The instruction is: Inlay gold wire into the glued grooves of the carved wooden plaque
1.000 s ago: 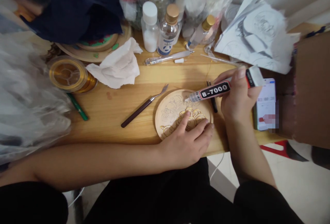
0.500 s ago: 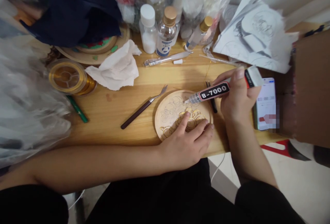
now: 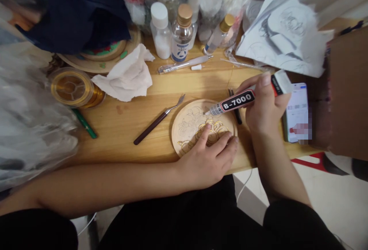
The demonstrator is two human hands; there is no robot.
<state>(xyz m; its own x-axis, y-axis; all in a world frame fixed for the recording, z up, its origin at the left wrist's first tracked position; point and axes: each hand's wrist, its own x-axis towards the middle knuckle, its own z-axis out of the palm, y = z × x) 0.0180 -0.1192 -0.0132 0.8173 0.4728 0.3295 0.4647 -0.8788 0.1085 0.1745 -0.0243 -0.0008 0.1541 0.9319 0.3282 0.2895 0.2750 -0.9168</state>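
Note:
A round wooden plate (image 3: pixel 184 121) lies on the table, with a pencil-like floral drawing on it and gold wire outlines (image 3: pixel 214 127) along its lower part. My left hand (image 3: pixel 208 156) rests on the plate's lower right, fingers spread and lying flat over the wire. Wrapped round a B-7000 glue tube (image 3: pixel 237 101) are the fingers of my right hand (image 3: pixel 264 106). The tube is tilted, its nozzle tip at the drawing near the plate's upper middle. Black tweezers (image 3: pixel 238 115), partly hidden, lie just right of the plate.
Left of the plate lies a palette knife (image 3: pixel 151 127). Further left are a crumpled tissue (image 3: pixel 126 75), a gold wire spool (image 3: pixel 71 87) and a green pen (image 3: pixel 84 123). Bottles (image 3: pixel 181 35), a pen (image 3: pixel 184 64) and papers (image 3: pixel 276 43) are behind. A phone (image 3: pixel 296 112) lies right, beside a cardboard box (image 3: pixel 349 92).
The glue tube's tip has shifted very slightly left over the drawing. My left hand keeps its place on the plate. The whole view has moved a little.

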